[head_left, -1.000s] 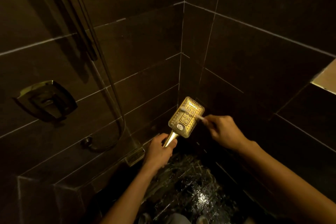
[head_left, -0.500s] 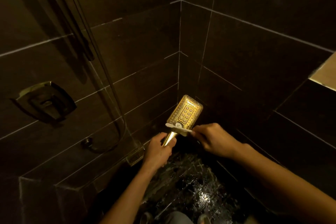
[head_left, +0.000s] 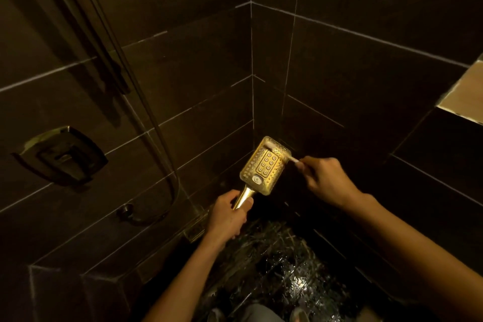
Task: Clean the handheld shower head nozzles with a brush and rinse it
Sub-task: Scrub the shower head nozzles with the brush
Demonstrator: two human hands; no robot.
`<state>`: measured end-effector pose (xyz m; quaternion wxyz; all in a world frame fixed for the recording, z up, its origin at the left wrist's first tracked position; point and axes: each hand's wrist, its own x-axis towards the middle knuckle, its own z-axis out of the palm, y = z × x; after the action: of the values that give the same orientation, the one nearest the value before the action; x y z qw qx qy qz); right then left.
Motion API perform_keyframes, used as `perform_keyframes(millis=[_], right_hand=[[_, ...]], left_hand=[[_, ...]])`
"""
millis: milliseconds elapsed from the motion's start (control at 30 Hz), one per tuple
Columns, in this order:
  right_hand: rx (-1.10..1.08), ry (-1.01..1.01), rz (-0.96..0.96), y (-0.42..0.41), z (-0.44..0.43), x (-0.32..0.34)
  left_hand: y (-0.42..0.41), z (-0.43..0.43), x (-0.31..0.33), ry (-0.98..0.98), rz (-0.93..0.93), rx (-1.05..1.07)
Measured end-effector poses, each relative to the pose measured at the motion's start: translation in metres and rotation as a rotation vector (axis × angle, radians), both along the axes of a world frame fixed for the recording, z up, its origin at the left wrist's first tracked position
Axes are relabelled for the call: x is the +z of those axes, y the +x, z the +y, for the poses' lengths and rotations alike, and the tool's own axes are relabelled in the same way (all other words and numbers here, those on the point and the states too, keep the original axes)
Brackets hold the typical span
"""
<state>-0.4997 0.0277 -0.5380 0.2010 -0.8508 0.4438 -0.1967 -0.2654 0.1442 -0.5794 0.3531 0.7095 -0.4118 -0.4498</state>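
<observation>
A gold rectangular shower head [head_left: 264, 167] faces up toward me in the shower corner, its nozzle face with rows of small holes showing. My left hand [head_left: 228, 217] grips its gold handle from below. My right hand [head_left: 328, 180] holds a small white brush [head_left: 292, 159] by the handle. The brush lies across the far top edge of the nozzle face, bristles touching it near the top left corner.
Dark tiled walls meet in a corner behind the head. A shower hose [head_left: 156, 123] hangs down the left wall to an outlet [head_left: 125, 209]. A metal mixer plate [head_left: 61, 155] sits at left. Wet dark floor [head_left: 282, 264] below; a lit niche [head_left: 465, 94] at right.
The brush has swept from the lower end of the nozzle face near the handle up to its far top edge. My right hand rose with it. My left hand kept its grip.
</observation>
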Motion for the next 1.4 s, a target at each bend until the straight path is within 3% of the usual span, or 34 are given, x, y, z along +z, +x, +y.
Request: perform_keyframes(millis=[100,133,267,433,567,600,733,767,900,933,1067,1200,1233,1333,1400], right_hand=[[0.287,0.122,0.089,0.009,0.023,0.002],[0.290,0.107,0.111,0.008,0.023,0.001],[-0.040,-0.033,0.021,-0.003,-0.011,0.001],[0.314,0.077,0.088,0.011,0.018,0.000],[-0.057,-0.007,0.010,0.000,-0.014,0.002],[-0.049,-0.001,0.001,-0.001,-0.014,0.003],[0.363,0.112,0.117,0.014,0.021,0.003],[0.363,0.096,0.125,0.014,0.022,0.000],[-0.038,-0.033,-0.056,-0.003,-0.008,0.002],[-0.047,-0.027,-0.063,-0.005,-0.009,0.003],[0.282,0.080,0.085,0.006,0.017,0.004],[-0.030,-0.013,-0.042,-0.008,-0.006,0.006],[-0.035,-0.002,-0.052,-0.010,-0.006,0.006],[0.233,0.096,0.048,-0.002,0.016,0.004],[0.194,0.075,0.053,-0.005,0.015,0.001]], left_hand=[[-0.001,-0.001,0.001,0.005,0.001,-0.010],[-0.001,-0.001,0.002,0.005,0.002,-0.013],[-0.001,-0.001,0.000,0.000,-0.006,-0.021],[-0.002,-0.001,0.000,-0.018,-0.018,-0.019],[-0.001,0.000,0.002,-0.021,-0.038,-0.024],[-0.002,0.001,0.002,-0.015,-0.038,-0.025],[-0.005,0.000,0.000,-0.016,-0.012,-0.013],[-0.005,-0.001,0.000,-0.020,-0.012,-0.009],[-0.003,-0.006,0.001,-0.025,-0.007,0.002],[-0.002,-0.005,0.003,-0.024,-0.008,-0.003],[-0.004,-0.003,0.005,-0.027,-0.007,-0.015],[-0.005,-0.001,0.007,-0.019,-0.005,-0.026],[-0.006,-0.001,0.007,-0.020,-0.002,-0.028],[-0.006,0.002,0.008,-0.037,0.020,-0.013],[-0.005,0.002,0.008,-0.047,0.032,-0.005]])
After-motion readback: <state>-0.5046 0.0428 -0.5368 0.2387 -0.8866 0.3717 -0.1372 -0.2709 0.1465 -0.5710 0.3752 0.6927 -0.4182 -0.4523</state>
